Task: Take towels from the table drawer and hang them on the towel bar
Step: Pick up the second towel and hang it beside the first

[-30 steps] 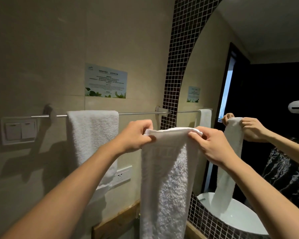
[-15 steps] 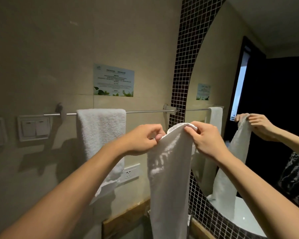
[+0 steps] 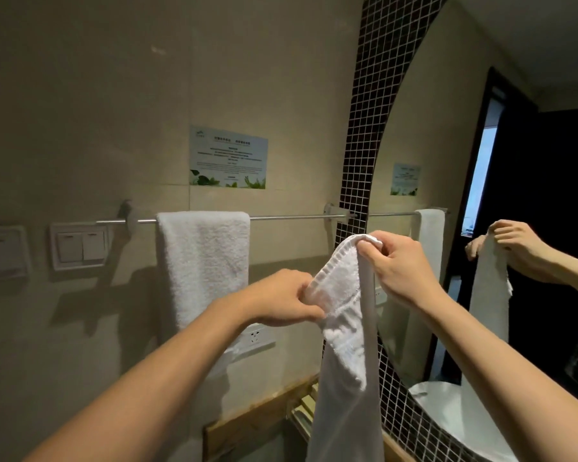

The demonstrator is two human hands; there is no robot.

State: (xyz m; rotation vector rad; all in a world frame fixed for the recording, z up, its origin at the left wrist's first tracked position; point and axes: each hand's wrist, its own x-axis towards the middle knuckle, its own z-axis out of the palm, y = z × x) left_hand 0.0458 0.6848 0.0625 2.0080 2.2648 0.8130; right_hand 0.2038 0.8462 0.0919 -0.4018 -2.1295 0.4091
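**Second towel held up in front of the bar**

On the far wall at left sit two light switch plates [image 3: 79,246]. Just right of them the towel bar [image 3: 287,217] runs level across the beige tile wall [image 3: 80,95], and a white hung towel [image 3: 203,265] drapes over its left part, long axis straight down. A printed notice [image 3: 228,157] is fixed above the bar, and a wall socket [image 3: 256,335] lies below. Nearer, the left hand [image 3: 281,300] pinches the lower corner of the held towel [image 3: 344,345], while the right hand [image 3: 399,265] grips its upper corner, higher and just right. The top edge slants up to the right; the length hangs vertically, below and near the bar's right end, not touching it. A dark mosaic strip [image 3: 381,111] borders a mirror [image 3: 531,161] at right.
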